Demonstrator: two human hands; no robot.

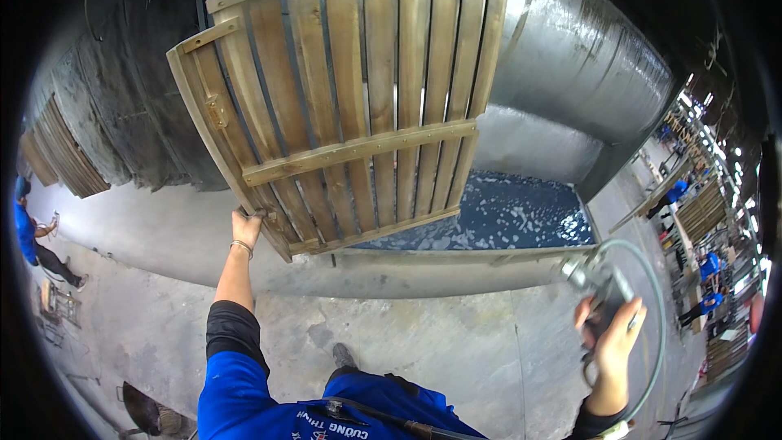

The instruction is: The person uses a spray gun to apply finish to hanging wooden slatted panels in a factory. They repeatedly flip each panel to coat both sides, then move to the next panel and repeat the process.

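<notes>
A slatted wooden panel (379, 57) hangs upright and tilted in front of me, with dark cords or hooks at its top rail. My left hand (247, 230) is closed on the panel's lower left edge, the arm stretched forward. At the right, my right hand (617, 338) is wrapped round a spray gun (612, 297), slightly blurred, its metal head toward the upper left. A pale green hose (654, 293) loops from the gun down to the lower edge. The gun is apart from the panel.
Behind the panel stands a metal spray booth (562, 41) with a trough of dark, foamy water (529, 208) at its base. Grey sheeting (114, 114) hangs at the left. One person (37, 232) is at the far left. Several people in blue work among wooden parts at the right.
</notes>
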